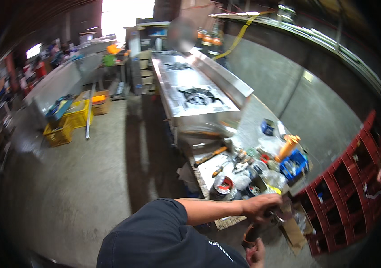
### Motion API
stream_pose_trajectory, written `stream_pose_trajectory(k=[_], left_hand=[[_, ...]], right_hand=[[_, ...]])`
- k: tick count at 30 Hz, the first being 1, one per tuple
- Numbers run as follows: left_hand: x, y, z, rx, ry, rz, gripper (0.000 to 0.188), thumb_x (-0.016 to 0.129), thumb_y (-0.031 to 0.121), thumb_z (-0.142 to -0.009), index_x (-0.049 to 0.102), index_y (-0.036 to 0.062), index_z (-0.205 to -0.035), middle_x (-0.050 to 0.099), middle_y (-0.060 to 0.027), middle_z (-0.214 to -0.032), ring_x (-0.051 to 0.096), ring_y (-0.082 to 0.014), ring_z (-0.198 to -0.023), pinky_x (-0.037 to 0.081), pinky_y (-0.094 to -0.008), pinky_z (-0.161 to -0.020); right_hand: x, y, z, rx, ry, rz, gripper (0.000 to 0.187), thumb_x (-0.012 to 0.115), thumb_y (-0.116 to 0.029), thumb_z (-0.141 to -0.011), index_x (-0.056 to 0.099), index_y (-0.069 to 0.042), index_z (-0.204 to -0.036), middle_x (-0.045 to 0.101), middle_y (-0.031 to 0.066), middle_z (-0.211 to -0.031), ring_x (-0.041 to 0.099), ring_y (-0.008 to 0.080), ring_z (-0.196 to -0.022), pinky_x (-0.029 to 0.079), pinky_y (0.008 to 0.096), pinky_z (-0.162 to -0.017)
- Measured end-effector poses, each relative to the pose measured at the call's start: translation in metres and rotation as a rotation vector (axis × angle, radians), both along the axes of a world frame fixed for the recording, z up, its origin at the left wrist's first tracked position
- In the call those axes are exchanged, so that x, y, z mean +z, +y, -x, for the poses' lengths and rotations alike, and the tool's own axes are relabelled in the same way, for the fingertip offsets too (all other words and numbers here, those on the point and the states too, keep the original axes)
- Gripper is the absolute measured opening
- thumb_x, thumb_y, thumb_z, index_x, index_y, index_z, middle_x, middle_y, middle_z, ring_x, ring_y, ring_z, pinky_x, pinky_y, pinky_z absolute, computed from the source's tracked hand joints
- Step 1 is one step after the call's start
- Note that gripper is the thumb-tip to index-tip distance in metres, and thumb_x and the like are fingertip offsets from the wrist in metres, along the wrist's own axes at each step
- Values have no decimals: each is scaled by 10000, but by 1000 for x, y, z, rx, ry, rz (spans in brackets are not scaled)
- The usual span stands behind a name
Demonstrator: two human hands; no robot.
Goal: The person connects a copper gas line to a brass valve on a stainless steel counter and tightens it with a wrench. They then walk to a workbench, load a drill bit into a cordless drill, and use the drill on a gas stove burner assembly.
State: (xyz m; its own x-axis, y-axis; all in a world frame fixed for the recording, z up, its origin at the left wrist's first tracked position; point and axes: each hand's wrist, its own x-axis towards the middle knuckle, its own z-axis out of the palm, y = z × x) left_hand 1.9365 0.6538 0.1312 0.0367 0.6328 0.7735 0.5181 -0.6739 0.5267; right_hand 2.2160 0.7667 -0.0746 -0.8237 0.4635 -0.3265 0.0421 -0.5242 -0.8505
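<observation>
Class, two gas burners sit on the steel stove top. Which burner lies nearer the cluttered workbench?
The large black burner at the stove's near end, next to the workbench. The other burner sits farther back along the steel top.

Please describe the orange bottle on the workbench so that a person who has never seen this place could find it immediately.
Start at the long steel stove counter and follow it toward the cluttered workbench against the grey wall. Near the wall side, beside a blue bin, stands the orange bottle, leaning slightly. It is the only tall orange container there; the nearby tools lie flat.
</observation>
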Motion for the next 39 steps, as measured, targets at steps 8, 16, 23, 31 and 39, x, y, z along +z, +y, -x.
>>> stream_pose_trajectory(k=[8,16,23,31,39], left_hand=[[77,-55,-59,63,-585,-134,373,689,68,-799,491,61,-1115,548,-64,-1027,556,-186,-996,459,-366,-925],[45,-98,-175,532,-1039,-210,214,680,48,-854,551,78,-1022,651,-75,-1008,621,-181,-1036,470,-364,-1007],[104,-128,-266,354,-1129,-269,259,680,223,-931,562,74,-1106,611,-80,-1084,587,-241,-1184,438,-401,-1076],[78,-178,-374,653,-1326,-10,208,676,81,-915,554,38,-1077,673,-188,-1113,654,-266,-1141,531,-420,-1025],[56,-268,-476,648,-1559,-21,169,690,124,-935,571,69,-1042,650,-83,-939,687,-188,-917,585,-340,-814]], right_hand=[[155,-23,114,955,677,432,624,583,-576,-916,568,-142,-1364,656,107,-1240,617,340,-1140,498,545,-971],[175,-58,36,1103,308,863,658,729,-225,-849,469,-43,-1425,634,126,-1282,646,310,-1130,485,512,-1033],[243,-60,-10,900,986,-839,491,801,-199,-849,581,-19,-1249,684,83,-1068,676,198,-930,550,351,-842],[253,-89,-65,540,1236,-1818,512,653,-167,-828,546,-91,-1323,631,87,-959,649,251,-766,482,400,-670],[221,-176,-156,540,1366,-1843,514,622,-244,-853,556,-167,-1356,614,54,-934,628,193,-731,467,340,-645]])
